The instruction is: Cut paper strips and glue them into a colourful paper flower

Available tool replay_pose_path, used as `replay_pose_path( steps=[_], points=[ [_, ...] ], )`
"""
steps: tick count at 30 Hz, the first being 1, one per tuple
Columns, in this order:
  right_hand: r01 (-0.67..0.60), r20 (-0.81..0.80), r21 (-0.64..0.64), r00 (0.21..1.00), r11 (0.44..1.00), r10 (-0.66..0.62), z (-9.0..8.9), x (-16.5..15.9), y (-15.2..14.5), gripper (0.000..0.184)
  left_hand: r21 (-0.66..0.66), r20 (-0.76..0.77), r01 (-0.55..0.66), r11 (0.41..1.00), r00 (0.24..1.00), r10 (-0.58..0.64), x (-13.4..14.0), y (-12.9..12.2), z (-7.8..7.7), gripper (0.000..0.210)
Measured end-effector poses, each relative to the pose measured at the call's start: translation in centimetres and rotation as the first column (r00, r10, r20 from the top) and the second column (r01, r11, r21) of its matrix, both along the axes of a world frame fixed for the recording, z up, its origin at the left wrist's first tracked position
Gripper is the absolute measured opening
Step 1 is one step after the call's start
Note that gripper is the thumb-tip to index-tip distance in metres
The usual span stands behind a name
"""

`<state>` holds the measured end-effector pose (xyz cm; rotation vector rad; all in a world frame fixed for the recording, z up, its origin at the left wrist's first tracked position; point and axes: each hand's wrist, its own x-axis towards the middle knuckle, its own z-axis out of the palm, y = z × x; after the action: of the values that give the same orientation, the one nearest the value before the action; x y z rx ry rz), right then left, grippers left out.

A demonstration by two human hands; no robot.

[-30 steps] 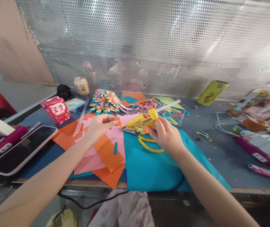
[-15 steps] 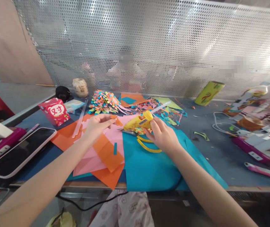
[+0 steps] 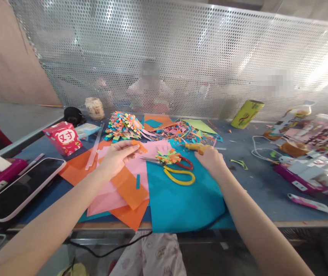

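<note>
My left hand (image 3: 122,155) pinches a small orange paper strip (image 3: 139,146) above the pink paper (image 3: 114,193). On the right, my right hand (image 3: 210,159) is closed around a yellow glue gun (image 3: 198,148), which lies low over the table with its nozzle to the left. Between my hands, scissors (image 3: 179,175) with yellow and red handles rest on the blue paper (image 3: 181,207). A small fringed paper flower (image 3: 168,157) sits over their pivot. A narrow blue strip (image 3: 137,181) lies on an orange sheet (image 3: 131,188).
Behind my hands are a large fringed paper ball (image 3: 123,125) and a heap of paper scraps (image 3: 181,132). Leftward lie a phone (image 3: 22,188), a red box (image 3: 63,138) and a clear glue stick (image 3: 94,147). A green can (image 3: 247,114) and a pink cutter (image 3: 309,203) are on the right.
My right hand has moved right and down with the glue gun, uncovering the scissors and the small paper flower. The left hand still holds the orange strip in nearly the same place.
</note>
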<state>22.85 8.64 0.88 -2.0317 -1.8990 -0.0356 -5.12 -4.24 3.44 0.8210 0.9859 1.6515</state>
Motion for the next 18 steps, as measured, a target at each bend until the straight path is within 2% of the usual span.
replay_pose_path(
  steps=[2, 4, 6, 8, 10, 11, 13, 15, 18],
  points=[
    [-0.053, 0.099, 0.156, 0.994, 0.986, 0.038, 0.3, -0.5, -0.8, 0.044, -0.006, 0.002, -0.002, 1.000, 1.000, 0.002, 0.0, 0.0, 0.0, 0.024],
    [-0.244, 0.176, 0.287, 0.964, 0.926, 0.200, 0.7, -1.2, -1.7, 0.039, -0.016, -0.007, -0.006, 1.000, 1.000, 0.006, 0.0, 0.0, 0.1, 0.025],
    [-0.519, 0.264, 0.302, 0.851, 0.800, 0.454, 1.2, -2.1, -2.5, 0.030, -0.028, -0.023, -0.011, 1.000, 1.000, 0.011, 0.1, 0.0, 0.0, 0.026],
    [-0.751, 0.338, 0.234, 0.658, 0.617, 0.673, 1.6, -2.7, -3.2, 0.029, -0.034, -0.041, -0.016, 0.999, 0.999, 0.014, 0.1, 0.1, -0.1, 0.026],
    [-0.867, 0.347, 0.179, 0.497, 0.465, 0.795, 1.8, -3.1, -3.9, 0.027, -0.035, -0.052, -0.019, 0.999, 0.998, 0.017, 0.0, 0.1, -0.2, 0.026],
    [-0.894, 0.330, 0.169, 0.449, 0.416, 0.830, 1.8, -3.2, -4.1, 0.026, -0.034, -0.057, -0.022, 0.999, 0.998, 0.020, 0.0, 0.1, -0.2, 0.026],
    [-0.919, 0.290, 0.162, 0.391, 0.358, 0.873, 1.8, -3.1, -4.4, 0.031, -0.027, -0.069, -0.025, 0.999, 0.997, 0.023, 0.0, 0.1, -0.2, 0.026],
    [-0.935, 0.279, 0.144, 0.353, 0.324, 0.893, 1.8, -3.0, -4.4, 0.038, -0.018, -0.083, -0.020, 1.000, 0.996, 0.019, 0.0, 0.0, -0.1, 0.025],
    [-0.944, 0.279, 0.131, 0.328, 0.302, 0.903, 1.5, -2.8, -3.8, 0.030, -0.013, -0.083, -0.028, 1.000, 0.996, 0.027, 0.1, -0.1, 0.0, 0.025]
  ],
)
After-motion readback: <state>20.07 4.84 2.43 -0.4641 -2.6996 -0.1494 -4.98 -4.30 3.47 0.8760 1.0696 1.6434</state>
